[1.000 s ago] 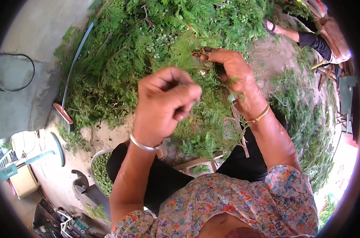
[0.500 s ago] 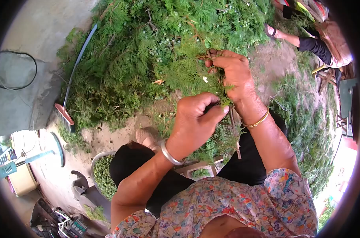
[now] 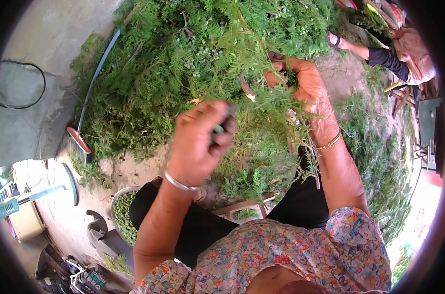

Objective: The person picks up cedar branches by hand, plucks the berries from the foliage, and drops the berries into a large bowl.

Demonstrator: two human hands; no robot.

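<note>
My right hand [image 3: 305,83] is closed around a leafy conifer branch [image 3: 281,110], whose cut stem points down toward my knee. Sprays of its green foliage hang beside my wrist with the gold bangle. My left hand [image 3: 195,142], wearing a silver bangle, is apart from the branch and blurred by motion. Its fingers are curled in, and a small green cone [image 3: 219,130] shows between them, partly hidden. At my left knee stands a round basin [image 3: 115,198] filled with several small green cones [image 3: 126,215].
A large heap of conifer cuttings [image 3: 154,88] covers the ground ahead. A broom [image 3: 79,139] leans at its left edge. Nearby are a pale fan-like stand [image 3: 68,183] and a dark bag [image 3: 53,269]. Another person [image 3: 413,54] sits at the upper right.
My left hand has moved left, away from the branch, with a small green cone in its fingers. My right hand has shifted slightly right and still holds the branch.
</note>
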